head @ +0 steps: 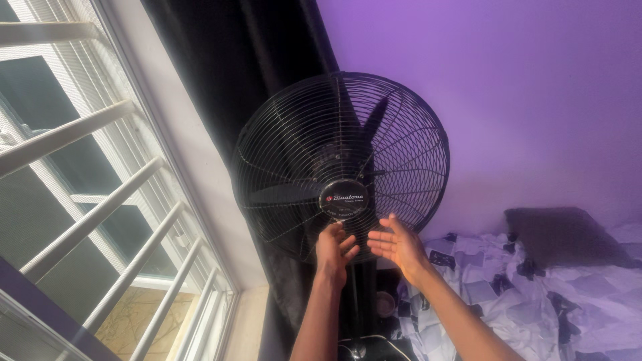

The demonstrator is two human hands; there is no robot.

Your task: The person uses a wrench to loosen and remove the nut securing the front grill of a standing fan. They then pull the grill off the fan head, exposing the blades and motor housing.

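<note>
I had both hands up at the black standing fan (341, 164), which stood in the middle of the view between the barred window (100, 200) on the left and the bed (535, 294) on the right, in front of a dark curtain (247, 60) and a purple wall (508, 87). My left hand (334, 251) was at the lower edge of the wire guard, fingers curled in against the grille just under the round centre badge (344, 198); it looked to be touching or pinching the wires, though I could not tell whether it truly gripped them. My right hand (399, 242) hung just beside it to the right, palm open and fingers spread, near the guard but holding nothing.

By my judgement the step in hand was getting a hold on the bottom of the front guard. The next move would have called for the right hand to close on the rim opposite the left, so that the head stayed steady.

Counted: one fan, with at least three blades showing behind the grille; two hands, both mine; one window with several white bars; one dark pillow (562, 234) far right on the patterned bedding; one curtain.
</note>
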